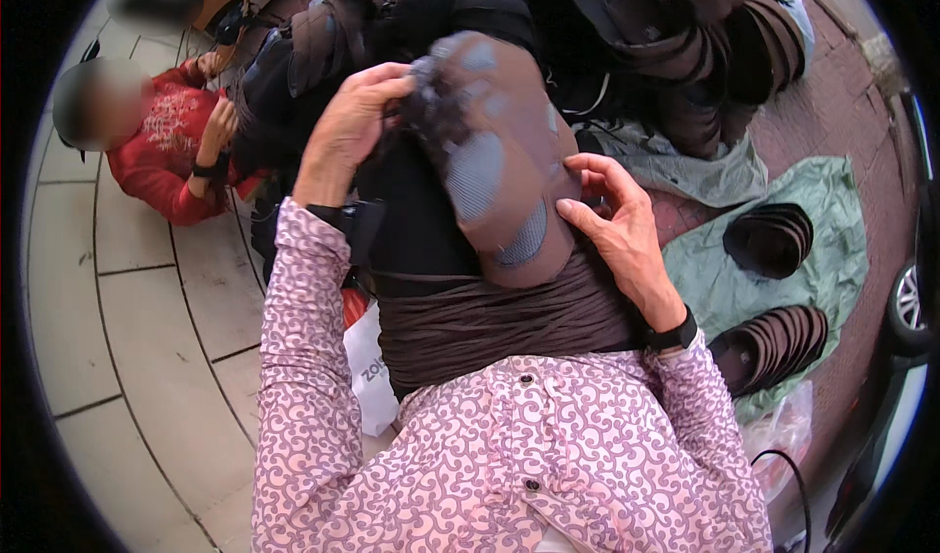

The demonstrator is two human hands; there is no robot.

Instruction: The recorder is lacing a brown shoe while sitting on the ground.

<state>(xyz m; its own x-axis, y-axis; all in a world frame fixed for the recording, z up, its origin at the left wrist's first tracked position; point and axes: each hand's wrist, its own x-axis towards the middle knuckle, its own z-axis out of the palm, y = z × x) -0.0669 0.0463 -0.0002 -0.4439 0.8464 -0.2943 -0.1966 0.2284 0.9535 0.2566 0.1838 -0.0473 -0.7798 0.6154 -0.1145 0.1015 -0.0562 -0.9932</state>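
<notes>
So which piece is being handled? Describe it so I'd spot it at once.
Find the patterned shirt. Beyond its hem, between the left hand and right hand, is a long, rounded brown piece. Unlike the dark stacks on the green sheet, it shows blue-grey patches.

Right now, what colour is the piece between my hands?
Brown with grey-blue patches; the piece shows best in the head view.

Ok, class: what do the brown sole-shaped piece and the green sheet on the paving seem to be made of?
Brown sole-shaped piece: matt, perhaps rubber or foam, from its smooth surface and ribbed blue-grey patches. Green sheet: probably thin plastic, slightly shiny, judging by its crisp creases.
</notes>
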